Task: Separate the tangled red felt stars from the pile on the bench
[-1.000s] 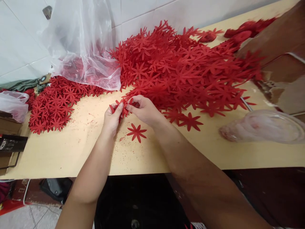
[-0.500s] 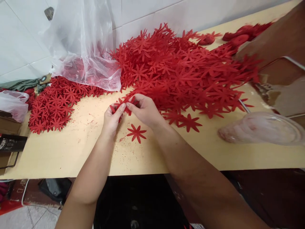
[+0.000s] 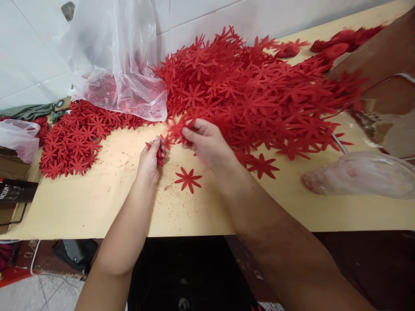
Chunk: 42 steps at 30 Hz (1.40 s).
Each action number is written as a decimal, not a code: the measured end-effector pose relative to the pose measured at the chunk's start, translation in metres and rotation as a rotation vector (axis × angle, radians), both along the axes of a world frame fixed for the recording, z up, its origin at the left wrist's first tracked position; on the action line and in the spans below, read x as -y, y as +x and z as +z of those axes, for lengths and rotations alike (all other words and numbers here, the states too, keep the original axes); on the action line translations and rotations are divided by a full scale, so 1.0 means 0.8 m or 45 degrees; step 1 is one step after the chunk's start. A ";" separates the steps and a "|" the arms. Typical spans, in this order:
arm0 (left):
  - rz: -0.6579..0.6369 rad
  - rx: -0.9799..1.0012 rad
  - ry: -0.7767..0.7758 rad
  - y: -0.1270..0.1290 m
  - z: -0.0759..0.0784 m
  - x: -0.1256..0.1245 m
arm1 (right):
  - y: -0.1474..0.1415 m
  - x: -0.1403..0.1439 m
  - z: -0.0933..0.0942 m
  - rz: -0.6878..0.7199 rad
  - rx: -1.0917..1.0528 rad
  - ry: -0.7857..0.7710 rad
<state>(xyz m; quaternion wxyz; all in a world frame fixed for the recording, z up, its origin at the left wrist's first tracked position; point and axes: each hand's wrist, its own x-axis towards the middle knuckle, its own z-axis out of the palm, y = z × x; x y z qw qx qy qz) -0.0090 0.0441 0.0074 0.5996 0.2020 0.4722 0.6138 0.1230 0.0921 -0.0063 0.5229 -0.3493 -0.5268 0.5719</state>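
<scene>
My left hand (image 3: pixel 151 160) is closed on a small red flower-shaped cutout (image 3: pixel 159 154), pinched between thumb and fingers. My right hand (image 3: pixel 205 142) grips another red flower cutout (image 3: pixel 177 128), whose petals stick out to the left and look a little blurred. One more cutout (image 3: pixel 167 141) shows between the hands; whether it lies on the table or is held I cannot tell. A single flat flower (image 3: pixel 188 179) lies on the table below the hands. Behind my right hand spreads a large loose heap of red flower cutouts (image 3: pixel 246 90).
A denser pile of red flowers (image 3: pixel 71 144) lies at left, partly under a clear plastic bag (image 3: pixel 119 95). On the right stand a clear plastic container (image 3: pixel 363 175) on its side and a torn cardboard box (image 3: pixel 385 65). Red crumbs dot the pale tabletop (image 3: pixel 113 203).
My hands, together before, have moved apart. The right one has gone right with a flower cutout, while the left keeps hold of its own. The view has shifted slightly.
</scene>
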 end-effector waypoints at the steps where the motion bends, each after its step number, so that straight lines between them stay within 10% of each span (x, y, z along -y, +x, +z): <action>1: -0.001 -0.002 -0.014 -0.001 0.001 0.000 | 0.007 -0.008 -0.004 -0.107 0.053 0.037; 9: -0.022 0.062 -0.057 -0.003 0.011 0.001 | 0.041 -0.012 0.020 -0.755 0.945 0.584; 17: 0.026 0.158 0.000 -0.013 0.010 0.000 | 0.028 0.031 0.031 0.491 1.283 0.473; 24: 0.030 0.160 -0.062 -0.011 0.014 -0.001 | 0.016 0.036 0.019 0.500 1.393 0.440; 33: 0.069 0.042 -0.062 -0.012 0.002 -0.004 | 0.028 0.002 0.012 -0.368 0.602 0.331; 42: 0.133 -0.238 0.111 0.001 -0.001 -0.002 | 0.040 0.003 0.023 -0.790 0.954 0.622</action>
